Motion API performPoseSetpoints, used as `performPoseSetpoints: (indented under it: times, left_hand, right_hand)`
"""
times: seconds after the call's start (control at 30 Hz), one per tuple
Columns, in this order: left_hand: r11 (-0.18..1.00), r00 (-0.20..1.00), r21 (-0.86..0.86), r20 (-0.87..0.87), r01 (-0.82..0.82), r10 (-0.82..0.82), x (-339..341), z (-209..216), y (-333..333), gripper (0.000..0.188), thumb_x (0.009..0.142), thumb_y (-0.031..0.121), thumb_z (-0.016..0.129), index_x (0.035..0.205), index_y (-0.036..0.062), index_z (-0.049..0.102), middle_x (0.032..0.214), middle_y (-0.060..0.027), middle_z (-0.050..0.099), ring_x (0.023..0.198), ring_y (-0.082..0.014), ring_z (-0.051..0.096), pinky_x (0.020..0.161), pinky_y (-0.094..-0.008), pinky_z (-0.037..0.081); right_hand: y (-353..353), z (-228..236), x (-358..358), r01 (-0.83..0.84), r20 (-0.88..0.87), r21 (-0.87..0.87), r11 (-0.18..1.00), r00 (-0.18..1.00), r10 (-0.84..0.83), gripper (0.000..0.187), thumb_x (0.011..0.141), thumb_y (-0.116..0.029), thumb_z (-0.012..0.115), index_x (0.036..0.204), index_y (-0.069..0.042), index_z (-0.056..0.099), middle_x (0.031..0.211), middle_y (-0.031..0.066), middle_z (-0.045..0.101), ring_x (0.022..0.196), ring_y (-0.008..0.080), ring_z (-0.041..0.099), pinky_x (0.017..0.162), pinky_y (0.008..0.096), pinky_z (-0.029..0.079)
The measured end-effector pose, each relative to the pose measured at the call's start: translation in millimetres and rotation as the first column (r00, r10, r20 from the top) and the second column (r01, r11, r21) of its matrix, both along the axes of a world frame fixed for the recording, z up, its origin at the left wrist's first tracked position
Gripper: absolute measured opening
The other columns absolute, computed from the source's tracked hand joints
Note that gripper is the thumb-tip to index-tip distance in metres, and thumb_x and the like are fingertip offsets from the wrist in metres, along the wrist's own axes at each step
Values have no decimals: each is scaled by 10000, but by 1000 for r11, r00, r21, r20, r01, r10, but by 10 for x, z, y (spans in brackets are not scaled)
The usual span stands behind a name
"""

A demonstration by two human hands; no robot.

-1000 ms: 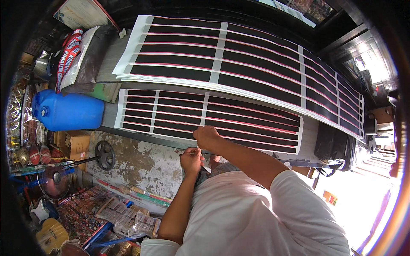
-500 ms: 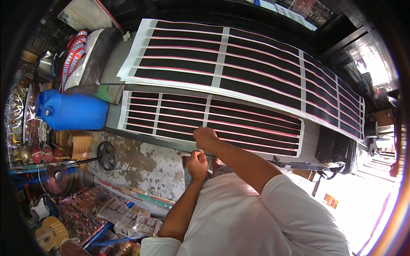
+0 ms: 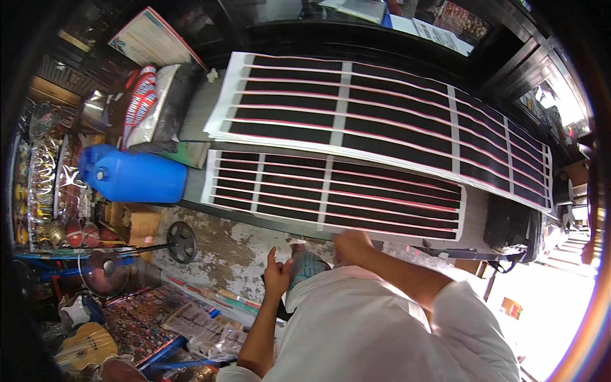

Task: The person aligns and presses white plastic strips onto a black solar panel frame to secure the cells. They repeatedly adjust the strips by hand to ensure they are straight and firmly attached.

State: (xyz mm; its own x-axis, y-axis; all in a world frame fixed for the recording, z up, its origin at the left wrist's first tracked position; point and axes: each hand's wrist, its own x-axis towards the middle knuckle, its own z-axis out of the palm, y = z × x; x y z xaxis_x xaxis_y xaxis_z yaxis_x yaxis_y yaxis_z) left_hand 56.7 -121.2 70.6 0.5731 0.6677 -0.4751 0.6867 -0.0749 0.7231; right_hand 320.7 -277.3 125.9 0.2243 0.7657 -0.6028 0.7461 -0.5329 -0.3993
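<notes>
Sheets of black panels striped with pink lines and white margins [image 3: 331, 194] lie flat across the grey table [image 3: 474, 219] at frame centre — spread for reach. The right hand [image 3: 352, 244] rests at the near sheet's edge, its grip unclear; the left hand [image 3: 277, 277] hovers half-open, empty.

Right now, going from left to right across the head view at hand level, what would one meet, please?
Standing fan → small black wheel → left hand → right hand → black bag.

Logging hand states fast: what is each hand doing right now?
Left hand: loosely curled with one finger raised, holding nothing visible.
Right hand: at the striped sheet's near edge; grip cannot be told.
</notes>
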Motion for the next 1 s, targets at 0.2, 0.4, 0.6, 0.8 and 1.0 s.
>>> performPoseSetpoints:
  times: [0.2,0.4,0.6,0.8,1.0]
  left_hand:
    - [972,942,98,282,-216,181,-797,-404,944,389,1061,85,689,1411,-21,555,898,-108,760,814,-163,723,754,-338,572]
    - [769,991,629,120,-117,53,-321,166,2599,216,983,117,759,1139,-19,699,933,-189,770,801,-337,739,743,-437,565]
    - [656,999,754,7,-37,47,179,78,3765,196,949,161,789,1087,36,728,1017,-179,770,902,-389,732,783,-482,563]
    - [782,982,623,-153,10,109,358,-275,4014,255,929,108,765,1155,-4,723,1066,-205,738,962,-402,712,880,-523,561]
    - [480,973,877,128,-20,-194,346,45,3279,383,968,65,714,1346,27,661,1247,-209,686,1126,-435,653,986,-547,514]
  right_hand:
    - [-1280,-476,-272,679,-348,-1,734,688,-637,500,888,-546,814,900,-47,786,925,195,774,905,351,777,803,487,611]
    - [-1752,-1009,-739,791,-68,-88,606,602,-795,464,854,-538,842,941,-83,828,939,171,807,899,312,798,800,415,630]
    - [-1700,-1238,-1451,865,-88,-181,468,460,-884,400,849,-502,837,963,-119,845,1005,162,821,965,302,807,851,436,638]
    - [-1409,-1105,-2027,932,-45,-131,338,335,-941,372,893,-429,769,1022,-84,820,993,199,804,958,343,798,845,443,630]
    - [-1247,-779,-2190,978,-79,81,190,197,-977,212,912,-253,773,1001,-61,789,941,196,803,899,336,806,802,436,622]
